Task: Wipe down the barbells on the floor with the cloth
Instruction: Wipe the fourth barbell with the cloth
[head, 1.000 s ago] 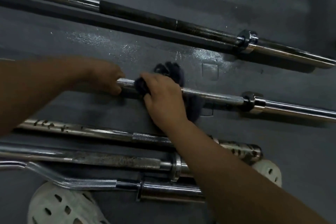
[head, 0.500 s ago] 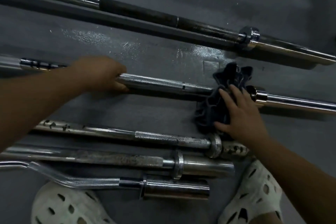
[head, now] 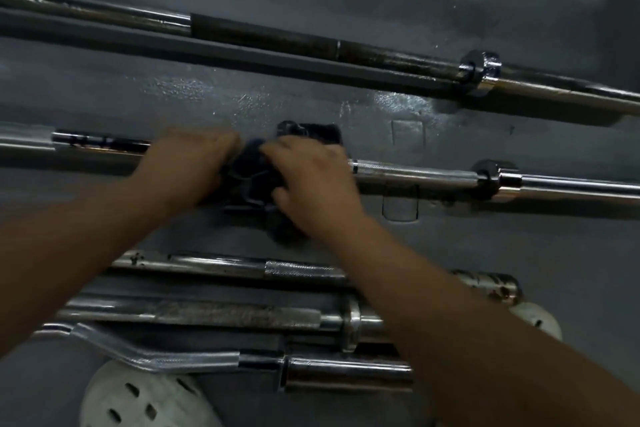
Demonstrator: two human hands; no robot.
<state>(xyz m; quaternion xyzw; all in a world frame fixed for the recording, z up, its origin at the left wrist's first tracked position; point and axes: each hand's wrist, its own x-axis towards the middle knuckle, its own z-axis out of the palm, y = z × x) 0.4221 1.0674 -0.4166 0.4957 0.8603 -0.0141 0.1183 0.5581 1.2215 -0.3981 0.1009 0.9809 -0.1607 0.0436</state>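
A chrome barbell (head: 415, 174) lies across the middle of the grey floor. A dark cloth (head: 254, 177) is bunched around its shaft near the centre. My right hand (head: 311, 180) grips the cloth over the bar. Directly left of the cloth, my left hand (head: 187, 166) wraps around the same shaft and touches the cloth's edge. A longer barbell (head: 263, 35) with a dark middle section lies farther away. Three more bars lie closer to me: a spotted one (head: 298, 269), a thick rusty one (head: 207, 314) and a curl bar (head: 166, 357).
White perforated clogs show at the bottom left (head: 138, 399) and at the right (head: 536, 319) behind my forearm. The floor (head: 519, 270) is dark grey, with glossy patches between the far bars.
My right hand has slid the cloth back left along the bar, from the collar to the centre beside my left hand. My left hand has stayed in its grip on the shaft.
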